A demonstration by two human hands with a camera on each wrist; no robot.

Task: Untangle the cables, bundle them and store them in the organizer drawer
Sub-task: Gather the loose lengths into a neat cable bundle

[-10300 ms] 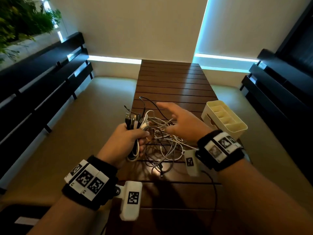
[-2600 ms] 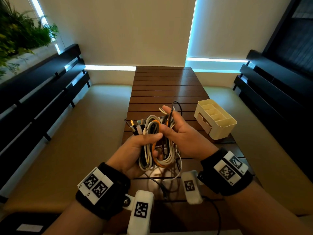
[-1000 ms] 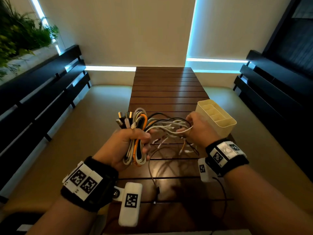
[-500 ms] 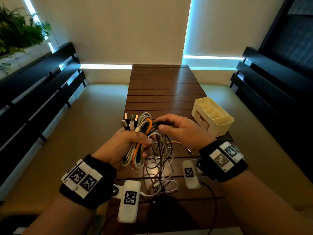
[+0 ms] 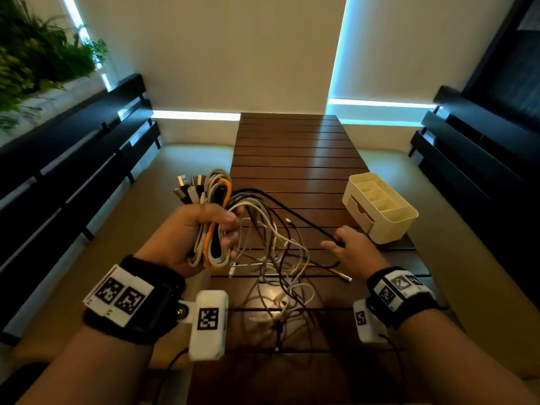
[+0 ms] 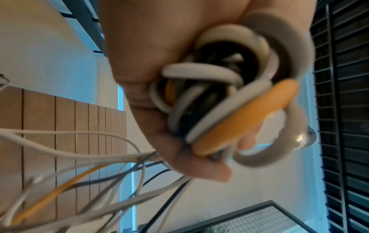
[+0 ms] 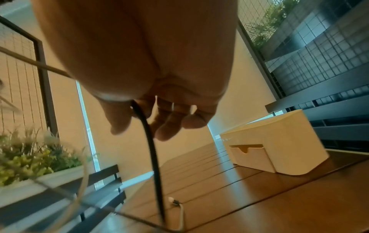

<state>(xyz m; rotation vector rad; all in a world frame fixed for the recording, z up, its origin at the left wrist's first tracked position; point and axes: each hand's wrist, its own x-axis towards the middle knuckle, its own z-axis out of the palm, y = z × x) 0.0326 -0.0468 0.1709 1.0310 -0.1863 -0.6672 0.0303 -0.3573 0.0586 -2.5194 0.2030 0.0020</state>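
Observation:
My left hand point(image 5: 229, 229) grips a folded bundle of cables point(image 5: 214, 244), white, grey, orange and black, with plugs sticking out of its top. In the left wrist view the same hand point(image 6: 199, 141) wraps the bundle's loops point(image 6: 239, 119). Loose tails point(image 5: 277, 273) hang from it in a tangle onto the slatted wooden table point(image 5: 292, 147). One black cable point(image 5: 292, 213) runs from the bundle to my right hand point(image 5: 340, 244), which pinches it low over the table. The right wrist view shows that cable point(image 7: 154, 165) passing between thumb and fingers. The cream organizer point(image 5: 380, 206) stands right of that hand, its drawer point(image 7: 249, 155) shut.
Beige cushions lie on both sides of the table, with dark slatted benches point(image 5: 73, 159) beyond them. A plant point(image 5: 35, 62) fills the upper left. A white plug end point(image 7: 175, 203) lies on the table in front of my right hand.
My right hand has left the bundle and moved right and down towards the organizer, drawing the black cable out. The left hand still holds the bundle, a little higher.

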